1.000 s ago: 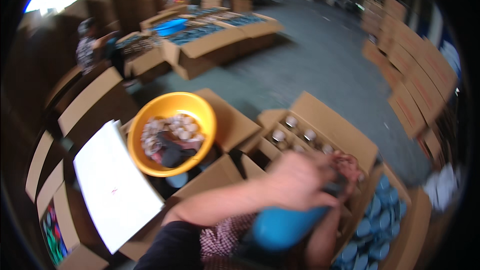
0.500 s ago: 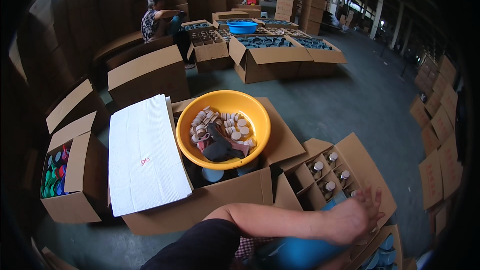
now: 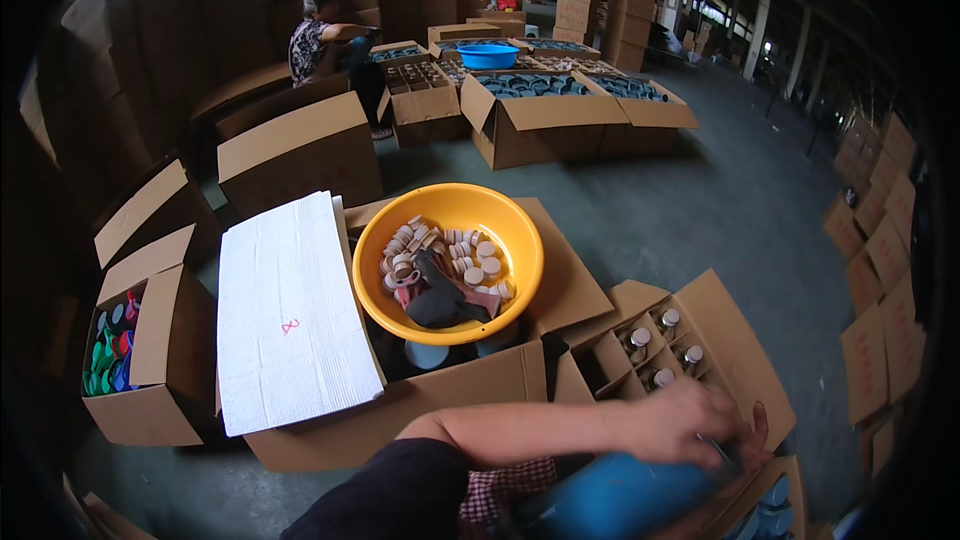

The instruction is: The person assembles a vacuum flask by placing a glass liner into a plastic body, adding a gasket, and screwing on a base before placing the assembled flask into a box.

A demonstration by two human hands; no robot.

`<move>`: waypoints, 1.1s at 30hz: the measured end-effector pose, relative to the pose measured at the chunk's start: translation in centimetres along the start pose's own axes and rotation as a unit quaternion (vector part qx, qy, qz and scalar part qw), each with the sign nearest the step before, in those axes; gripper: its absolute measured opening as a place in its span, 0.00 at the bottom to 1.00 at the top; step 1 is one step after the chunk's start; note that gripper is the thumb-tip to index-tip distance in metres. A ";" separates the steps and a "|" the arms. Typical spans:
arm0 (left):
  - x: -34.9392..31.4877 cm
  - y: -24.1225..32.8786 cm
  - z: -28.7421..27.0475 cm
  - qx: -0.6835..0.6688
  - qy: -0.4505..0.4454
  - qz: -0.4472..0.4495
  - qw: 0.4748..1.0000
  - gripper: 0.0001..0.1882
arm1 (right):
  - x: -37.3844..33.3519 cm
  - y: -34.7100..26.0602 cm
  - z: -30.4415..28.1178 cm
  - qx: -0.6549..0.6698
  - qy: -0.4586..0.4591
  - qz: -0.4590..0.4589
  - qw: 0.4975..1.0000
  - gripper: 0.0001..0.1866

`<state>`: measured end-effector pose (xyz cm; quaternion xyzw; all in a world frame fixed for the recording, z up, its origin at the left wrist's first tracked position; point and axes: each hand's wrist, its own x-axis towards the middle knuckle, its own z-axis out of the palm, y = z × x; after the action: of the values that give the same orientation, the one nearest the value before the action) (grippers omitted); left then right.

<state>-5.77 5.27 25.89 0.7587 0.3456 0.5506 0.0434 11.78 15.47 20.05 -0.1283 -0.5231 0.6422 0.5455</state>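
Standing to the left of the fingers, a large cardboard box (image 3: 340, 440) is seen. Just beyond the fingers, a divided box (image 3: 735, 340) is placed. Farther left of them, white sheets (image 3: 295, 320) and a yellow basin (image 3: 528, 270) are borne by the large box. A blue container (image 3: 620, 495), blurred, is held just below the fingers, its dark end gripped by the curled fingers of the left hand (image 3: 688, 425). The right hand (image 3: 757, 433) is mostly hidden, one finger raised; its grip cannot be told. Beyond the fingers, capped bottles (image 3: 638, 339) are stood in compartments.
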 end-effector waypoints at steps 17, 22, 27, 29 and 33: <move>-2.0 -2.0 -0.1 -0.341 0.056 -0.093 0.934 0.15 | -2.8 -3.9 2.5 -0.231 -0.079 -0.061 0.968 0.25; 0.2 0.8 -1.6 -0.201 -0.097 -0.123 0.967 0.15 | -4.6 -5.4 5.6 -0.281 -0.042 -0.144 0.948 0.20; 0.2 6.0 -0.1 0.062 0.002 -0.041 0.997 0.16 | -5.3 -7.4 7.2 -0.333 -0.042 -0.066 0.940 0.18; -0.6 2.6 0.6 -0.026 -0.016 0.009 0.999 0.17 | -4.9 -7.8 4.7 -0.412 -0.055 -0.067 0.907 0.20; -0.9 2.9 -0.2 -0.149 0.004 0.043 0.988 0.19 | -5.7 -9.2 6.3 -0.399 -0.093 -0.123 0.904 0.24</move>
<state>-4.71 2.43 26.53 0.7561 0.2270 0.5998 0.1307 14.44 6.06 27.90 -0.2092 -0.7957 0.3164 0.4723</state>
